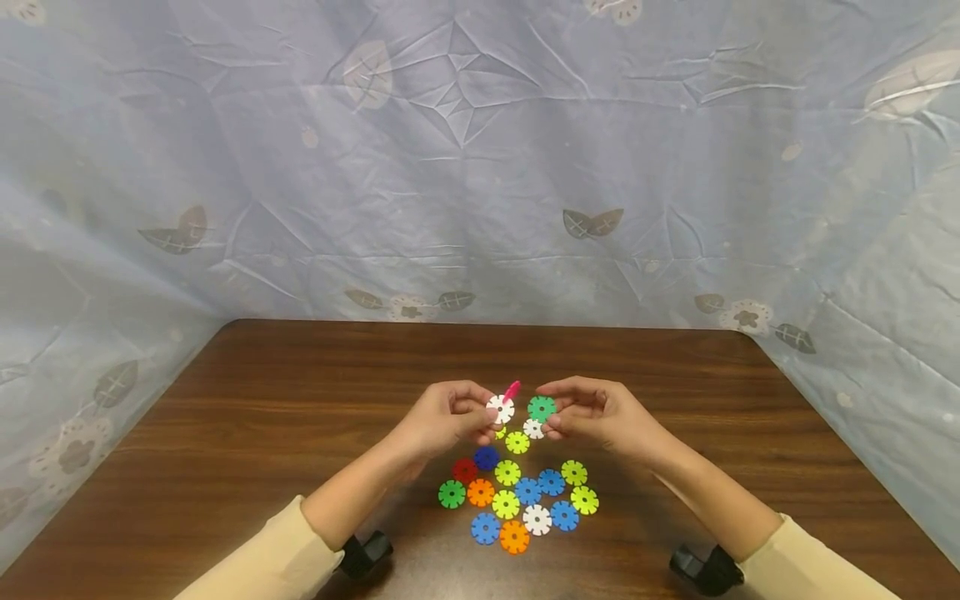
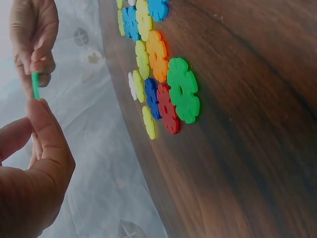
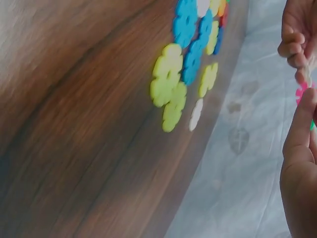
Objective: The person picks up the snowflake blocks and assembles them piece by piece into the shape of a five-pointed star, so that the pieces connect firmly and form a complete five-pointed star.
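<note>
In the head view my left hand pinches a white notched snowflake disc by its left side. A pink disc, seen nearly edge-on, is joined to the white one and slants up from its top. My right hand pinches a green snowflake disc at its right side. The two hands face each other above the table, with a small gap between the white and green discs. In the right wrist view the pink disc shows partly behind the fingers; the white disc is mostly hidden there.
Several loose snowflake discs lie flat on the brown wooden table below the hands, among them an orange disc, a blue disc, a red disc and a yellow disc. A patterned grey-blue cloth hangs behind the table.
</note>
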`<state>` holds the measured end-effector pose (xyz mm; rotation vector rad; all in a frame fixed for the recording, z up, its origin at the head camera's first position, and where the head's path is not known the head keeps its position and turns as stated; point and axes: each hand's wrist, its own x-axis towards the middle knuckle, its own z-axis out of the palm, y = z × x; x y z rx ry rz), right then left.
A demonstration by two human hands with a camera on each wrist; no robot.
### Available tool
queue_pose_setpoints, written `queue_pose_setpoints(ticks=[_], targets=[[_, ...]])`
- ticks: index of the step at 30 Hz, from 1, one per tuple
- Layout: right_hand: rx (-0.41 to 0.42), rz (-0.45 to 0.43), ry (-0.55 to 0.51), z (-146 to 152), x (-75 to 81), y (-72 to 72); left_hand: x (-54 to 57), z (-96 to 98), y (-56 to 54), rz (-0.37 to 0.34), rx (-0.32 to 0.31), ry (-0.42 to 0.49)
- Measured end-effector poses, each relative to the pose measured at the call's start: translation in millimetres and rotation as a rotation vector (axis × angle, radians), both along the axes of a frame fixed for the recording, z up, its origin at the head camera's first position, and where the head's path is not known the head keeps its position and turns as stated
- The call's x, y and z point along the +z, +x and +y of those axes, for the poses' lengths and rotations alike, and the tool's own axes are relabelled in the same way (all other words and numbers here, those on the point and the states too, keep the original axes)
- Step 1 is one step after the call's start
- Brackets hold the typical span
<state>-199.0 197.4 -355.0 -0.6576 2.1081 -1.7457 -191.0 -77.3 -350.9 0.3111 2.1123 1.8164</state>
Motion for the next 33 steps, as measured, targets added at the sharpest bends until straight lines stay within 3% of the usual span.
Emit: queue_pose_setpoints(ticks=[6,20,33], targets=[[-0.036,-0.044,-0.059,-9,3.0,5.7,0.1,3.0,2.4,0.006,0.007,0.005],[-0.120,-0.238,-0.117,-20,5.9,11.5,-2.8,8.1,7.3,0.104,-0.024,0.035],[-0.148,-0.387,-0.231,-28,9.7,15.3,-4.3,10.2,9.3,0.182,0.004,0.037]])
